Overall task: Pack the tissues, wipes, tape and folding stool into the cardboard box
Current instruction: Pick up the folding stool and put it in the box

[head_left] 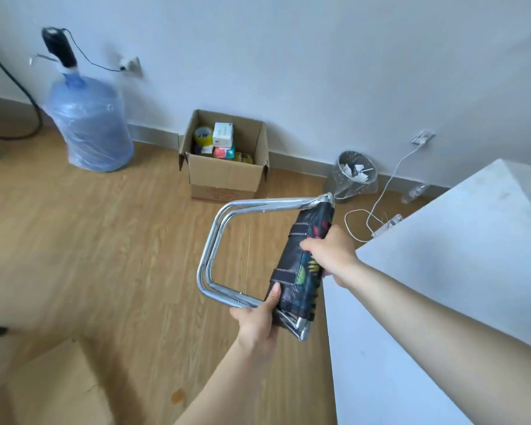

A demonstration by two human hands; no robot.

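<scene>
Nearest, a flap of plain cardboard (59, 391) fills the lower left corner, lying on the wooden floor (105, 246). Just beyond it both bare arms reach forward, holding the folding stool (301, 271) up in the air beside the edge of a white table (442, 302) on the right. The left hand (258, 320) is wrapped around the lower end of the stool, thumb pressed onto the dark patterned seat fabric where it meets the silver tube legs. The right hand (331, 253) is curled around the fabric higher up, fingers closed over its far side. The stool is collapsed flat, its metal loops pointing left.

Further back, the open cardboard box (227, 176) stands on the floor against the wall. Inside it sit a yellow roll of tape (203, 136), a white tissue pack (223, 134) and a reddish pack (224, 152) whose kind I cannot tell. To the left of the box stands a large blue water jug (89, 124) wrapped in plastic; to the right, a lined waste bin (354, 176) and a white cable (380, 194).
</scene>
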